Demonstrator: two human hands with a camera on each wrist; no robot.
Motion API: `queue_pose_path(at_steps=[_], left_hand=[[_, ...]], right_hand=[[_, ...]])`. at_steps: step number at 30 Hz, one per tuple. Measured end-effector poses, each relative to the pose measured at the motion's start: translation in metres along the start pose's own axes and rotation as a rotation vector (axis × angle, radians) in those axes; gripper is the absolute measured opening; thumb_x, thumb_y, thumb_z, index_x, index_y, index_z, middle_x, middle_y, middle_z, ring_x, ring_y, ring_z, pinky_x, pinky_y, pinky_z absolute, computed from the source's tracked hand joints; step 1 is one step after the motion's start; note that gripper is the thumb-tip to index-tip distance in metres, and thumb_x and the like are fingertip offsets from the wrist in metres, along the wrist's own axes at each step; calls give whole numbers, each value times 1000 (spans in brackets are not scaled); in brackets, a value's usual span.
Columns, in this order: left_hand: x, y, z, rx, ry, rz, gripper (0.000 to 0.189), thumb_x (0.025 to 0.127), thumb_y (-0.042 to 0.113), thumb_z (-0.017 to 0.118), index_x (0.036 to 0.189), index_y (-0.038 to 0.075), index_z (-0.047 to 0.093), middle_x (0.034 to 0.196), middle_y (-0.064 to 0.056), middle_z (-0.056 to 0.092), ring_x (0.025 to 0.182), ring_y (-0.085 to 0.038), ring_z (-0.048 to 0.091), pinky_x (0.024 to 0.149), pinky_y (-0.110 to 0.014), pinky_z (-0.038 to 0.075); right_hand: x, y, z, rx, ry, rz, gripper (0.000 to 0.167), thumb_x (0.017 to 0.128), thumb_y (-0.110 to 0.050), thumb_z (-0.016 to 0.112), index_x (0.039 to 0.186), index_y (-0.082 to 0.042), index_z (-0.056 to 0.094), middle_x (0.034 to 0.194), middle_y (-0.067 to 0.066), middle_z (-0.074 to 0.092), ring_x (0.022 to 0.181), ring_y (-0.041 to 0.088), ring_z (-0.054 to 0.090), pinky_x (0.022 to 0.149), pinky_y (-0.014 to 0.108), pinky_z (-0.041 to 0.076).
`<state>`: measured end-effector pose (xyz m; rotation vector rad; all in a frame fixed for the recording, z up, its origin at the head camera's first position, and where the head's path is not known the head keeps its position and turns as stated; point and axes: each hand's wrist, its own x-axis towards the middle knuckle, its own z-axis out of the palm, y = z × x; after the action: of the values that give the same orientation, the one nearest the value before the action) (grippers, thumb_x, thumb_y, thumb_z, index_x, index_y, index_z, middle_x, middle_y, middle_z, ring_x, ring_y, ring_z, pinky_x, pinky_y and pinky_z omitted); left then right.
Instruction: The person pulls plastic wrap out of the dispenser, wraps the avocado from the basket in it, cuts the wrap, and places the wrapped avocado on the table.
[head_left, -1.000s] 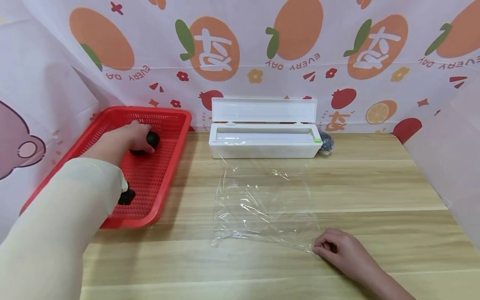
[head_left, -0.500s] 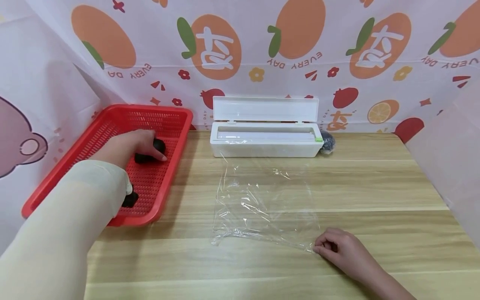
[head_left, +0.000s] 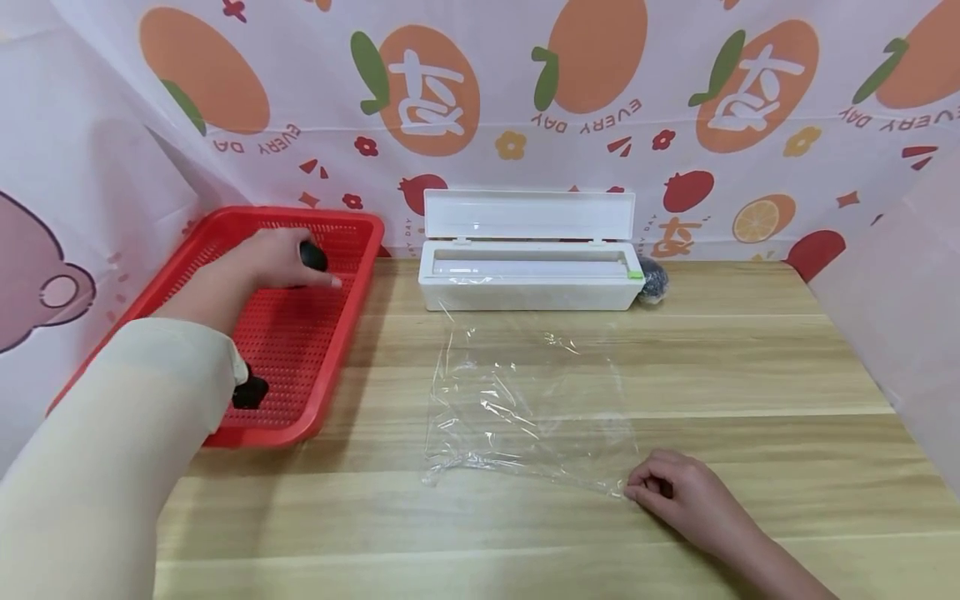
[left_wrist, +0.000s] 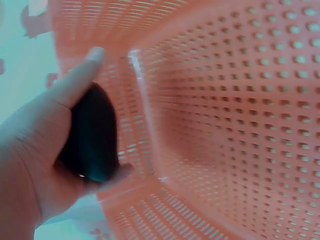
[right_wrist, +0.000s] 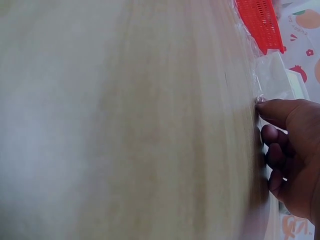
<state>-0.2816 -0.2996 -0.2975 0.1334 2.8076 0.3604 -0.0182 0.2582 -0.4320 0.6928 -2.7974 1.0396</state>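
Note:
My left hand (head_left: 277, 262) grips a smooth black oval object (head_left: 312, 256) over the far part of the red basket (head_left: 330, 392). In the left wrist view the thumb and fingers curl round this black oval object (left_wrist: 92, 135), and the palm covers part of it. Another black object (head_left: 250, 392) lies in the near part of the basket, partly behind the sleeve. At the table's front right, my right hand (head_left: 686, 500) pinches the corner of a sheet of cling film (head_left: 525, 408). The film runs from the white cling film dispenser (head_left: 528, 296), whose lid stands up.
A dark round thing wrapped in film (head_left: 652, 282) sits against the dispenser's right end. A green tab (head_left: 634, 274) shows on the dispenser's front edge. Behind the wooden table (head_left: 750, 358) hangs a fruit-print cloth (head_left: 510, 100).
My left hand has shifted within the basket, first toward the near right, then back and up, taking the black oval object along. The right hand keeps its pinch on the film.

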Motion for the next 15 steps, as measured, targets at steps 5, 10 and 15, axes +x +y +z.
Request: queue_pose_path(at_steps=[5,10,15], left_hand=[[-14,18,-23,-30,139,81,88,76,63,73,140,8,47,126,-23,50,108,-41,47,80,-55,54],[-32,59,-33,-24,251,236,59,83,53,71,125,14,58,120,-15,56,105,-34,50,79,-48,50],[-44,115,-24,23,278,351,52,82,58,71,113,16,61,109,-8,60,97,-28,54,77,-42,48]], right_hand=[[1,2,1,-15,19,-50,16,80,-17,81,83,-29,70,71,-24,47,63,-7,42,54,10,37],[1,2,1,-39,44,-90,19,79,-14,82,84,-29,71,74,-24,50,64,-8,44,57,6,36],[-1,1,1,-53,51,-100,21,79,-13,82,85,-31,71,78,-25,53,66,-8,45,59,7,38]])
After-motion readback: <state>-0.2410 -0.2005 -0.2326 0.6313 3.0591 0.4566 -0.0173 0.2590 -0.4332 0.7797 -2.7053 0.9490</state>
